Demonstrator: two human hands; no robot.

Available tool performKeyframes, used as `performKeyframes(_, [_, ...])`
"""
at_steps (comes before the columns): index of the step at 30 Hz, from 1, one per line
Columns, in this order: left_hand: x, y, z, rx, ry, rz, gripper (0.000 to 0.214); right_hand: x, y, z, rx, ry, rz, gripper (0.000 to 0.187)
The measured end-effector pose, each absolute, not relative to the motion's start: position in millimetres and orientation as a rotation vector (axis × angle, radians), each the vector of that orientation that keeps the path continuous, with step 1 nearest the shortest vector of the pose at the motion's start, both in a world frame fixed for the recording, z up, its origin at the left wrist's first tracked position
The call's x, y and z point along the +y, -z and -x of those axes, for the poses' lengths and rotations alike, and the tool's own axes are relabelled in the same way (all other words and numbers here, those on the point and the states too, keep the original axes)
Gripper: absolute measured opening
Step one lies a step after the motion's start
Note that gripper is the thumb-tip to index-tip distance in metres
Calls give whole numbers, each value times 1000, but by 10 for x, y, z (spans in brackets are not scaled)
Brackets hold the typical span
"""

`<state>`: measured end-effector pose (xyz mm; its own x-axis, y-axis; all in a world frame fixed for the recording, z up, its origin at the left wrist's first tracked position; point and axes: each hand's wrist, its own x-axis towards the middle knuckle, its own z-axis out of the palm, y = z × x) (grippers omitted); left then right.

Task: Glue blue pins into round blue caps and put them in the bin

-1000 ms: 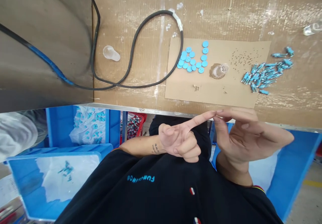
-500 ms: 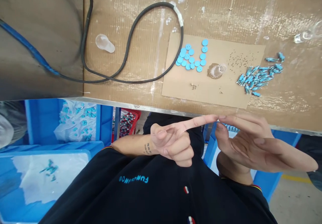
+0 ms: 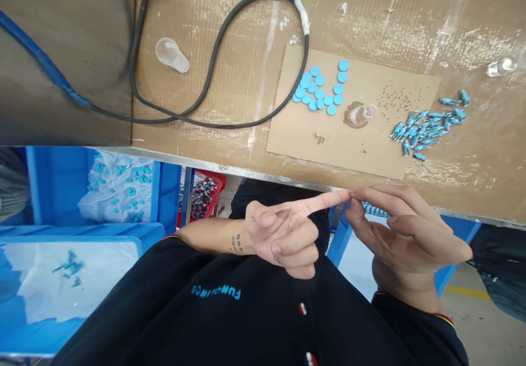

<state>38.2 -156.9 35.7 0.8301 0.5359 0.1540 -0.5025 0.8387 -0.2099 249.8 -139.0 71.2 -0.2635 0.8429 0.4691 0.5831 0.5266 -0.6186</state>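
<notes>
My left hand [image 3: 283, 237] is held palm up in front of my shirt. Its index finger points right, while the other fingers curl into the palm and nothing shows in them. My right hand [image 3: 411, 226] meets it from the right, the index fingertip touching the tip of my left index finger. The right thumb lies just below, slightly apart, and the other fingers are loosely bent and spread. I see no object in either hand. On the table beyond are light-blue round discs [image 3: 319, 93], a small clear cup [image 3: 358, 115] and a heap of small blue-and-silver parts [image 3: 427, 127].
A cardboard sheet [image 3: 304, 141] lies under the discs and cup. A black cable [image 3: 217, 53] loops across the table [image 3: 197, 141]. A clear plastic piece [image 3: 171, 55] lies left. Blue bins [image 3: 158, 229] and a red basket [image 3: 216, 190] stand below the table edge.
My right hand has turned and its fingers have drawn closer together, still at my left index fingertip. My left hand keeps its pose. The view has shifted slightly.
</notes>
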Motion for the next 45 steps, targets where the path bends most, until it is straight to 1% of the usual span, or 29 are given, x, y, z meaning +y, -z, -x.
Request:
performKeyframes(4, [-1562,-367,-383,-293,-586,142,95,-1414,-691,-2479,-1911,-479,1188,51])
performKeyframes(9, [-1575,-332,-367,-260,-562,152,116,-1354,-669,-2516,-1951,-509,1091,49])
performKeyframes(10, [-1573,-329,-366,-249,-562,157,115,-1345,-673,-2518,-1945,-532,1100,48])
performKeyframes(12, [-1559,-333,-369,-267,-576,159,103,-1338,-691,-2511,-1930,-568,1104,45])
performKeyframes(14, [-1540,-348,-378,-309,-595,161,91,-1341,-718,-2492,-1921,-559,1089,49])
performKeyframes(16, [-1526,-369,-386,-326,-600,164,86,-1350,-756,-2466,-1915,-530,1104,54])
performKeyframes(22, [-1545,-441,-387,-348,-599,200,89,-1387,-846,-2412,-1991,-527,1145,56])
performKeyframes(26, [-1569,-482,-376,-320,-587,216,91,-1405,-809,-2441,-2006,-479,1137,51])
performKeyframes(29, [-1577,-496,-374,-339,-589,216,89,-1406,-777,-2483,-2060,-507,1082,50])
performKeyframes(32, [-1582,-496,-387,-371,-587,219,88,-1422,-766,-2503,-2046,-612,1109,45])
performKeyframes(36, [-1590,-474,-428,-428,-600,212,92,-1473,-727,-2487,-1848,-713,1172,36])
performKeyframes(40, [-1585,-443,-447,-415,-594,223,89,-1489,-683,-2512,-1703,-778,1089,41])
performKeyframes(43, [-1579,-424,-432,-377,-557,213,87,-1441,-741,-2593,-1751,-890,1059,42])
performKeyframes(45, [-1585,-410,-411,-377,-528,219,85,-1373,-828,-2662,-1858,-988,1001,39])
